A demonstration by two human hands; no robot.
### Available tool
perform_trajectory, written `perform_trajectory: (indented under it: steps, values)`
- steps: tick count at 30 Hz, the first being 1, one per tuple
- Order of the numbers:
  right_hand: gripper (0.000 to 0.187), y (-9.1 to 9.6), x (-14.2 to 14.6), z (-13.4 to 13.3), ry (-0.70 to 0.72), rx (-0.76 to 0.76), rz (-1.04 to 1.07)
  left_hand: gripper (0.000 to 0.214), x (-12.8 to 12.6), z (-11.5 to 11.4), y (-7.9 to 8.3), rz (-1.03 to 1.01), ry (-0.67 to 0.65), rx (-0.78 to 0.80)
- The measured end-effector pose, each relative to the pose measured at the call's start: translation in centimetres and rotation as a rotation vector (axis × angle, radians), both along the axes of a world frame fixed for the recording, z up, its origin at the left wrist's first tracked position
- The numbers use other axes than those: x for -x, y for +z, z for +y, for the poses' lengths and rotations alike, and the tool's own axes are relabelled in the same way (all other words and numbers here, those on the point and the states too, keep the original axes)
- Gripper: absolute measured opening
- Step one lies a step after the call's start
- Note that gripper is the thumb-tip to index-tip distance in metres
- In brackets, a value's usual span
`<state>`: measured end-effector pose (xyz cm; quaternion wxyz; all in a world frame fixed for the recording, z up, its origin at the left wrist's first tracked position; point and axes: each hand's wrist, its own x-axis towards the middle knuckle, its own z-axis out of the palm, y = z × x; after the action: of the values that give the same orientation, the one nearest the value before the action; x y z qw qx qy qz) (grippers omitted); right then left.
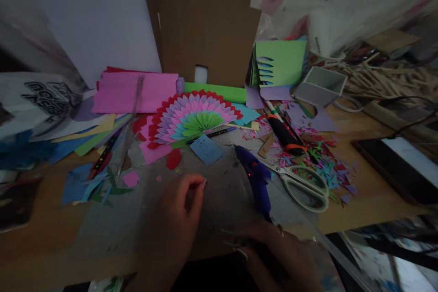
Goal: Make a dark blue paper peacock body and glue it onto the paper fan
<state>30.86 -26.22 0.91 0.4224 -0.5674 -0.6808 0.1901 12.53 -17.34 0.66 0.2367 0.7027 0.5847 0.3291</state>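
My left hand (178, 219) is over the grey mat (219, 205), thumb and forefinger pinched together. What lies between those fingertips, if anything, is too small to make out. Lower right, my right hand (277, 251) is closed round a small two-tipped tool (230, 237). Its thin tips stand apart and point left; dim light and fingers hide whether it is tweezers or small scissors. A blue glue gun (256, 182) with a red light lies just above my right hand. White-handled scissors (301, 185) lie right of it. Beyond my left hand is a blue paper piece (206, 149).
A layered paper fan (201, 114) in red, purple, pink, blue and green stands at the back. Paper scraps (328, 164) and an orange-black cutter (285, 134) lie right. A phone (400, 169) rests far right. Cardboard (205, 23) stands behind; pink paper (137, 92) is left.
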Motion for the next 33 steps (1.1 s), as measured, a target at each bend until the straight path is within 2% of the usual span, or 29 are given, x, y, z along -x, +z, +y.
perform_trajectory:
  steps: [4,7,12,16,20,24,28,33]
  values:
    - [0.005,0.8,1.9,0.7,-0.045,0.084,0.159,0.004,1.3,-0.5,1.8,-0.483,0.182,0.12]
    - [0.016,1.4,3.2,1.3,-0.077,0.215,0.26,0.013,2.1,-0.9,2.4,-0.691,0.281,0.144]
    - [0.03,2.4,4.4,2.5,-0.003,0.367,0.494,0.024,2.5,-1.6,3.3,-0.808,0.261,0.111]
    - [0.044,3.5,4.8,3.3,0.106,0.454,0.659,0.034,1.8,-2.4,4.2,-0.944,0.394,0.141]
    - [0.049,3.9,4.8,3.6,0.179,0.592,0.762,0.04,1.4,-2.9,4.4,-1.012,0.474,0.19]
    - [0.043,3.3,4.6,3.8,0.257,0.565,0.749,0.04,1.5,-3.0,4.1,-0.999,0.49,0.244]
    - [0.034,2.9,4.5,4.0,0.257,0.538,0.735,0.042,1.1,-2.8,4.0,-1.05,0.5,0.335]
    - [0.026,3.0,4.6,4.0,0.254,0.529,0.753,0.05,0.8,-2.6,3.4,-1.152,0.481,0.324]
